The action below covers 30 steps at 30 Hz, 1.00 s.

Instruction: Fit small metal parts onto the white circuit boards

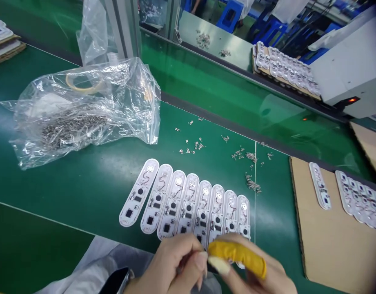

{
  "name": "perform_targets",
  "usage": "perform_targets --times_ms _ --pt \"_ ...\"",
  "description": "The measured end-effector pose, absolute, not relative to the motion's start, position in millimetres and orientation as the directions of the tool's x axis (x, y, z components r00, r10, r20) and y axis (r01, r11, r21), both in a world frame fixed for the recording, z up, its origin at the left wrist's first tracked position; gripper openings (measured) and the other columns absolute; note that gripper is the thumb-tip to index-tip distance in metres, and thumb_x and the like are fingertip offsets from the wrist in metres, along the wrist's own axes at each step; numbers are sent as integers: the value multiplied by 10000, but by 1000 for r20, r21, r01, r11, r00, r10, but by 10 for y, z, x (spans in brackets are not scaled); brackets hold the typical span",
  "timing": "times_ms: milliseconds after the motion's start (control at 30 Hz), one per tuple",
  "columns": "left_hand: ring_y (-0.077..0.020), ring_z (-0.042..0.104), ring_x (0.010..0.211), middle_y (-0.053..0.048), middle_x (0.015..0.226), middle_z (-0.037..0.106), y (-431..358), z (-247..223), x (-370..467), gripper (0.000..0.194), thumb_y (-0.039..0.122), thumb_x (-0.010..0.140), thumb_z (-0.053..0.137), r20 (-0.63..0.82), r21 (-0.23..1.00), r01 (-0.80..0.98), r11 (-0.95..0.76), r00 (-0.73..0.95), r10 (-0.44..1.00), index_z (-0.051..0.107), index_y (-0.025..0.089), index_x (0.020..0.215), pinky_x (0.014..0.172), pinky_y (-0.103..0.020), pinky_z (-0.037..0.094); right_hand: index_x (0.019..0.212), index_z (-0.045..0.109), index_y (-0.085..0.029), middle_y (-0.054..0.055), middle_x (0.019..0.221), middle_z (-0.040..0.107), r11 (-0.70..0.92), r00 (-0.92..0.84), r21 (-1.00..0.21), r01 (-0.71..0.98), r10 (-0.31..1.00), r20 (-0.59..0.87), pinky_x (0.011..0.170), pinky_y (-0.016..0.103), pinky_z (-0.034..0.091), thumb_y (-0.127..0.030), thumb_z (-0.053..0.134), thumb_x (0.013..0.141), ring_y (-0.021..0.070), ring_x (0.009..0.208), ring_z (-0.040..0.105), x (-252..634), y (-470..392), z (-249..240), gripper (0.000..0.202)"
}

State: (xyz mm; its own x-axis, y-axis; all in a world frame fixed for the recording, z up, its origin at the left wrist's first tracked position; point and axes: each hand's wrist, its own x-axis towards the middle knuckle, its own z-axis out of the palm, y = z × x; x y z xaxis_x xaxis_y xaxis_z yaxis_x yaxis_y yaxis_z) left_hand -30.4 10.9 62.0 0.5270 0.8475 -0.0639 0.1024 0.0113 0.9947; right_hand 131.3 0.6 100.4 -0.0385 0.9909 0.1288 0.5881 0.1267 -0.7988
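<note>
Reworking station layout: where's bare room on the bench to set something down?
Bare: green tabletop left of the row of white oblong boards, nearer than the clear plastic bag; a strip between row and brown cardboard sheet; the sheet's near half. Crowded: beyond the row, with small silver metal parts; its near edge, by left hand and right hand.

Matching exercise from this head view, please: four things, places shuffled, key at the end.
1. clear plastic bag
2. orange-yellow finger cover
3. watch
4. large cardboard sheet

A. at the wrist of the left hand
B. beneath white boards, at the picture's right
C. on the green table, left of the picture's middle
D. on the right hand

Pairs: 1-C, 2-D, 3-A, 4-B
</note>
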Motion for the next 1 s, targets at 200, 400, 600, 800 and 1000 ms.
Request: perform_targets --times_ms 200,400,600,800,1000 --pt "-168 575 1052 -15 1061 667 149 413 -305 216 180 992 415 395 671 312 -673 617 681 611 157 903 1015 -332 392 853 634 -175 52 764 686 263 -135 -511 818 952 273 598 240 559 -159 537 888 161 685 664 1553 231 628 104" --pt "-157 498 1184 -3 1158 637 149 197 -361 249 127 992 393 400 549 352 -758 686 607 641 149 1001 1139 -347 242 882 598 -148 89 830 640 336 -248 -387 859 933 262 605 282 528 -68 468 897 180 752 609 1565 205 545 153" --pt "-154 507 1171 -9 1146 644 161 225 -356 293 138 1001 361 419 535 351 -769 680 602 653 155 996 1122 -338 288 646 552 -156 113 774 592 454 -414 -163 876 881 230 501 279 439 0 394 898 184 693 514 1447 176 636 335" --pt "-168 526 1149 -11 1095 662 153 191 -332 247 169 992 414 475 527 344 -777 639 605 660 153 987 1125 -341 275 507 522 -177 86 620 564 535 -520 26 845 808 276 454 270 402 25 334 882 174 578 487 1371 187 685 466" --pt "-148 563 1096 27 1065 679 166 147 -294 193 211 969 482 541 486 392 -781 567 621 660 177 903 1117 -328 301 970 655 -152 59 770 659 280 -278 -411 868 958 65 489 248 483 -330 464 934 140 578 586 1610 687 713 263"
